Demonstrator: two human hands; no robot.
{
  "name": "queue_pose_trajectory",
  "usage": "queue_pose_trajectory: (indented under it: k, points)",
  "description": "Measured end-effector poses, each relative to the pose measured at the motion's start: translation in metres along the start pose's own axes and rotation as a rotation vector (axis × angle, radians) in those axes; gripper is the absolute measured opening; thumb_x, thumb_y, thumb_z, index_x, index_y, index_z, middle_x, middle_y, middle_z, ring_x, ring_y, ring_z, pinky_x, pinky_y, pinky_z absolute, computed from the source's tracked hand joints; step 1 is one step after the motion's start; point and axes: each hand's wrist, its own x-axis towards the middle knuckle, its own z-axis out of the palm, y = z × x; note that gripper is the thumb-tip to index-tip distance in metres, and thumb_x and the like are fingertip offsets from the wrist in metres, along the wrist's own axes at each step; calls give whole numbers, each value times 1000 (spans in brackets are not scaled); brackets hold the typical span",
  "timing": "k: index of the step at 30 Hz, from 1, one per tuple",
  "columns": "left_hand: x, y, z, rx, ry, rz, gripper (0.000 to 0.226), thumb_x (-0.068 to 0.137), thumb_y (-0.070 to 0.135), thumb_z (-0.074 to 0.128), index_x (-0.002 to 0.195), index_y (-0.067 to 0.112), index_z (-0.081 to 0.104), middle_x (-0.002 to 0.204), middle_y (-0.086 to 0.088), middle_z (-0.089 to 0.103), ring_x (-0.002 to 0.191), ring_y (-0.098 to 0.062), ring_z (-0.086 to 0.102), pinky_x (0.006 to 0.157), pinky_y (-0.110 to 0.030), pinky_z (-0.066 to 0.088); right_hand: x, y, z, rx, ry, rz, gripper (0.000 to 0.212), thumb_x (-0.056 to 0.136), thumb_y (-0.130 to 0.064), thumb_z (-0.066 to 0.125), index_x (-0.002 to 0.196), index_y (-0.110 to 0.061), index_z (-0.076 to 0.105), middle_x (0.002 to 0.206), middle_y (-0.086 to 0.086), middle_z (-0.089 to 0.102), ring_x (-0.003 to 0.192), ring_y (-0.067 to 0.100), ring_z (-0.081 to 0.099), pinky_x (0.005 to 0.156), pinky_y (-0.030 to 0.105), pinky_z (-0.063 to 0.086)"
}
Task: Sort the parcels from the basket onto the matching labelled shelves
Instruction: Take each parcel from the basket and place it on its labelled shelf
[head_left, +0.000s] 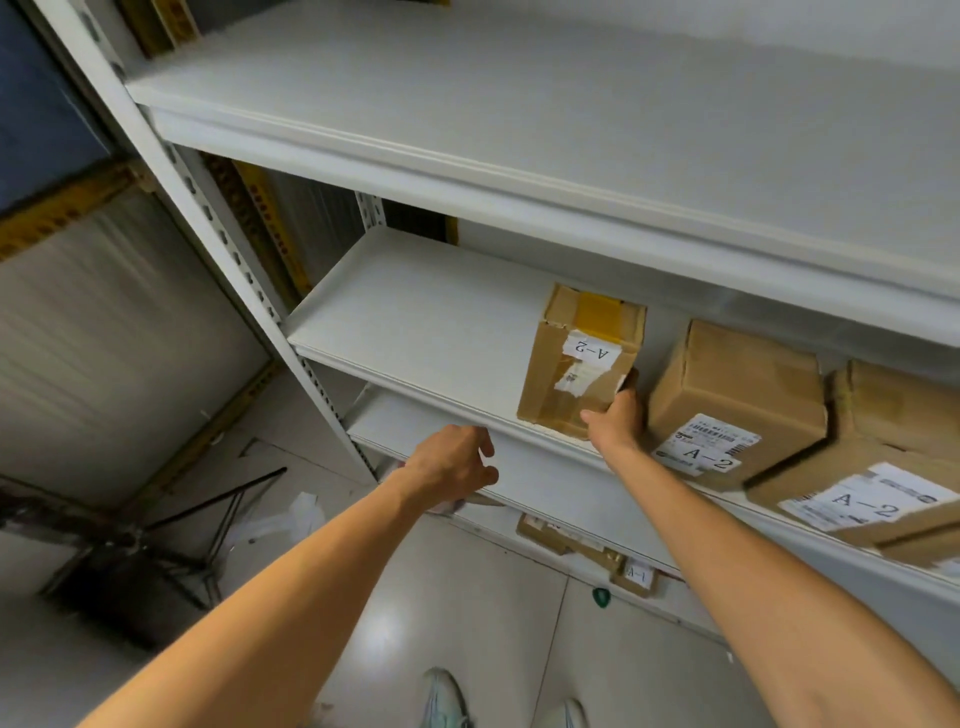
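I am setting an A-2 parcel (579, 364) near the front edge of the middle shelf (415, 322), my right hand (618, 415) fingers grasping its lower right corner. My left hand (452, 460) is hovering with fingers loosely curled, holding nothing. Two more A-2 parcels (737, 400) are sitting just to its right. The basket is out of view, so I cannot tell what is left.

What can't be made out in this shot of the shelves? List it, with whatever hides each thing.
- Right hand fingers, head view: behind the upside-down A-2 parcel, so the grip is unclear.
- Rightmost A-2 box: cut off by the frame edge.
- Parcels on the lower shelf: mostly hidden under the shelf board.
- Small print on the middle box label: too small.
- Basket: not in view.
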Motion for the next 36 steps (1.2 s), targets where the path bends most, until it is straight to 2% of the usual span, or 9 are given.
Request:
queue_pose_trajectory:
  k: [4,7,12,16,19,22,26,32,36]
  points:
    - [9,1,-6,12,8,43,37,86,31,65,120,17,59,112,-6,68,100,-23,63,90,-38,51,-3,-3,3,-30,16,66,56,80,11,65,128,-7,43,130,13,55,123,31,52,100,34,43]
    - [15,4,-7,25,12,86,36,86,30,65,119,16,60,113,-5,68,99,-22,63,90,-37,52,-14,-3,3,-106,-24,155,77,76,5,70,139,-4,26,138,13,44,126,29,47,101,32,40]
    - [26,11,-8,104,17,118,38,86,35,65,120,19,58,117,-6,65,101,-24,62,88,-37,53,-47,-10,-6,-282,-206,230,90,87,-6,65,151,0,3,156,18,17,142,31,25,108,31,32]
    - [28,20,-14,175,41,135,40,87,36,64,122,19,56,118,-6,63,103,-25,61,88,-38,53,-56,-18,-16,-406,-320,147,72,86,-11,63,146,-6,24,137,13,43,110,25,50,76,26,45]
    - [25,20,-21,200,70,128,41,88,36,63,124,19,55,119,-6,63,104,-25,61,87,-36,52,-62,-28,-19,-462,-440,18,58,84,-11,66,134,-11,37,125,8,47,105,21,49,81,31,46]
    - [15,16,-30,212,96,86,41,87,36,63,124,20,56,120,-6,63,105,-25,61,85,-33,51,-67,-41,-19,-594,-563,-214,61,80,-16,73,133,-14,44,131,7,49,116,21,49,94,35,47]
    - [-5,2,-41,197,155,-20,41,88,35,62,125,19,55,119,-5,64,105,-24,61,81,-30,49,-68,-59,-11,-732,-708,-477,63,77,-19,75,133,-13,47,134,6,48,118,21,48,90,30,44]
    - [-70,-18,-31,99,302,-322,37,87,34,62,121,22,56,119,-2,62,103,-21,60,79,-30,47,-86,-84,14,-812,-901,-807,55,78,-25,74,126,-12,51,127,7,52,113,21,50,84,28,41]
    - [-138,-14,7,30,361,-550,37,83,36,63,118,23,58,118,-4,62,105,-27,60,81,-33,47,-124,-90,22,-831,-1035,-1037,53,75,-26,75,122,-10,54,122,8,56,109,24,56,92,39,49]
